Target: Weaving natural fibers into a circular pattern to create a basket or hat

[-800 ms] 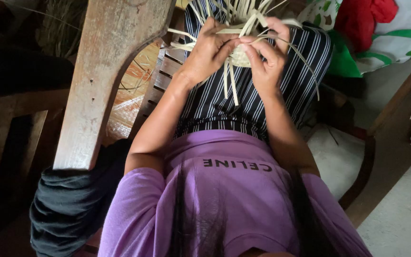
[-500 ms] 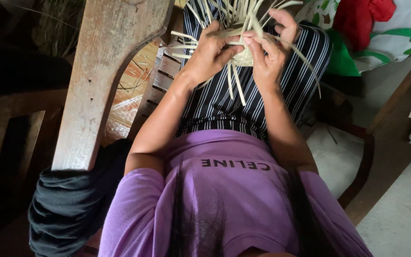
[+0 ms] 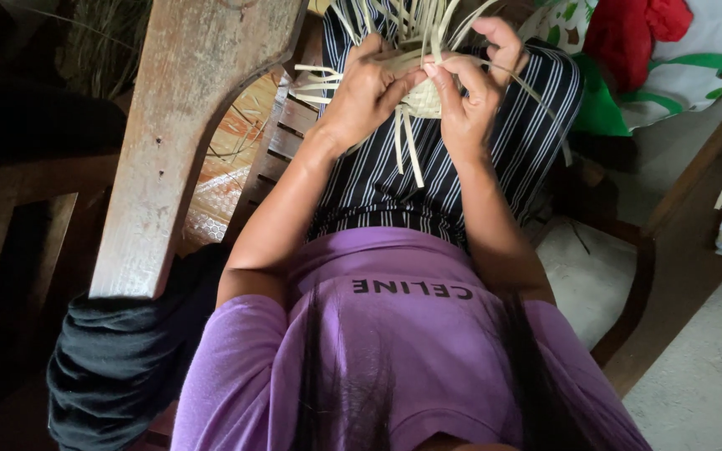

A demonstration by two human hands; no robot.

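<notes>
While the person sits in a wooden chair [image 3: 185,125], both hands work over the lap at a small woven piece [image 3: 422,96] of pale straw. The left hand [image 3: 365,92] is clenched around the left side of the woven piece, thumb pressed across its top edge. The right hand [image 3: 470,92] grips the right side, thumb meeting the left thumb at the middle, while its raised fingers pinch one of the loose strips [image 3: 411,154] that fan out from the weave. More strips stick up past the top of the view, and a few hang down between the wrists, over a black skirt with white stripes [image 3: 386,188].

The woven piece sits just above the knees, held clear of the skirt by both hands. The person wears a purple shirt [image 3: 411,351]. A dark bundle of cloth [image 3: 119,359] lies at the left, under the chair's arm. To the right, a white cushion [image 3: 591,276] rests on the seat beside the person, and red and green cloth [image 3: 628,42] lies beyond the knees.
</notes>
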